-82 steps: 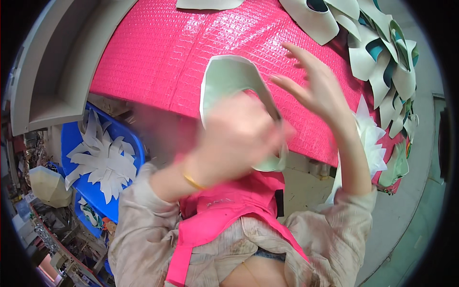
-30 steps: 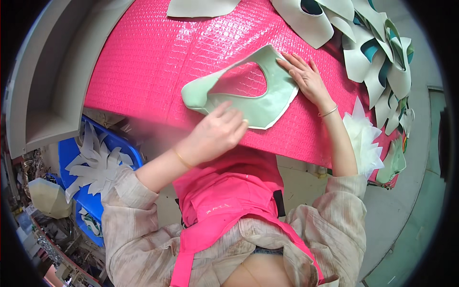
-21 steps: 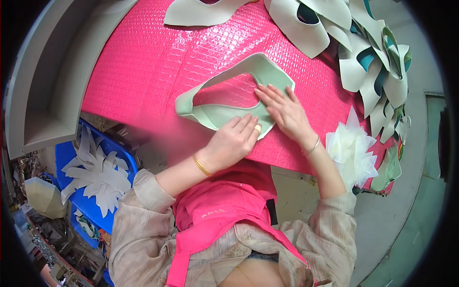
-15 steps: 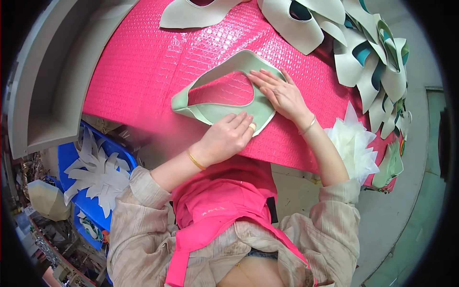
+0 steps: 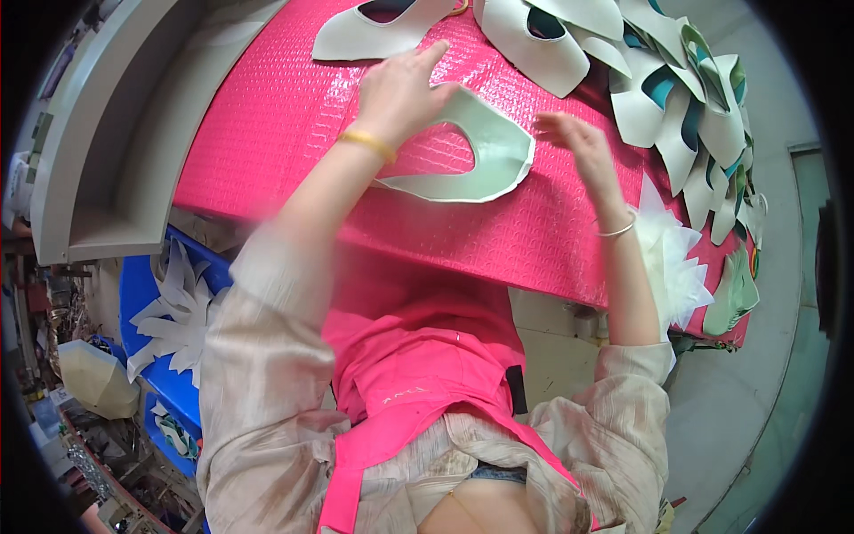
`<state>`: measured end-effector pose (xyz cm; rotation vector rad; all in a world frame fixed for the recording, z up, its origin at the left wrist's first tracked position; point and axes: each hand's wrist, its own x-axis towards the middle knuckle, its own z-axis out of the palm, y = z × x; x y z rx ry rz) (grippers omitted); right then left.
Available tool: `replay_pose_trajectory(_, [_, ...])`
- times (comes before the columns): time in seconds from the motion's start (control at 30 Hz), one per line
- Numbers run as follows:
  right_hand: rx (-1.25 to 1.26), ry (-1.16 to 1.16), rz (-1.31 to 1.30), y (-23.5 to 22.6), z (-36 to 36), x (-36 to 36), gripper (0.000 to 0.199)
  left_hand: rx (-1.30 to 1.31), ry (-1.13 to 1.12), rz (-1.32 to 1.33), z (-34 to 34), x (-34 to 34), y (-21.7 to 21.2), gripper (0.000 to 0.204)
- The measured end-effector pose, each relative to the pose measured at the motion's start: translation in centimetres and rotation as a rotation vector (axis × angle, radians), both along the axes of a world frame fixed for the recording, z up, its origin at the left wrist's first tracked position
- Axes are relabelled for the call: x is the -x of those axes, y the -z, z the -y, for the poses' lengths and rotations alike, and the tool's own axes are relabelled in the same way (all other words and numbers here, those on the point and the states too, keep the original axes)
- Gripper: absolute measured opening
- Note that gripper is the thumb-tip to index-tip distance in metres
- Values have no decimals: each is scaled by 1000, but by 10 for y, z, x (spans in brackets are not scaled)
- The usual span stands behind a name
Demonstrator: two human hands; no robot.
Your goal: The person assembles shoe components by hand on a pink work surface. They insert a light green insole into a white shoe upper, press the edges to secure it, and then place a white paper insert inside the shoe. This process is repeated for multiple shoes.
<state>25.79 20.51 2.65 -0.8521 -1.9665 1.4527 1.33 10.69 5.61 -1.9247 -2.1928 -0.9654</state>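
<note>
A shoe upper (image 5: 495, 147) lies on the pink table cover, its pale green lining facing up and a pointed opening in its middle. My left hand (image 5: 405, 93) is over its far left part, index finger stretched toward the far side and thumb apart; I cannot tell whether the thumb touches the edge. The hand and wrist hide that end of the upper. Just right of the upper, my right hand (image 5: 583, 147) is held apart from it, fingers stretched and slightly blurred, with nothing in them. Beyond the left hand lies another upper (image 5: 378, 34), white side up.
Many white uppers with teal linings (image 5: 685, 107) are piled at the far right. Thin white petal-shaped sheets (image 5: 680, 258) lie by my right forearm. A grey open box (image 5: 107, 125) borders the table's left; below it a blue bin (image 5: 147, 294) holds white cut pieces.
My left hand has moved from the upper's near edge to its far left side. My right hand has lifted off it to the right. The upper has turned slightly.
</note>
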Motion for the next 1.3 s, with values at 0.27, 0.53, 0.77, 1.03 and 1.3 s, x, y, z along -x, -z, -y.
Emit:
replay_pose_trajectory(0.27, [-735,-342,438,44,26,92,47,672,95,171,-64,49,71,40])
replay_pose_trajectory(0.53, [-800,-127,504,60,-8,94,40,748,150,245,-49,55,49,39])
replay_pose_trajectory(0.77, [21,88,-166,-29,19,33,40,242,39,-4,10,1,-32,24])
replay_pose_trajectory(1.03, [444,168,-478,-29,68,26,32,-246,304,114,94,-67,-10,31])
replay_pose_trajectory(1.3, [488,120,-475,-41,96,22,29,433,471,1159,77,-70,-11,22])
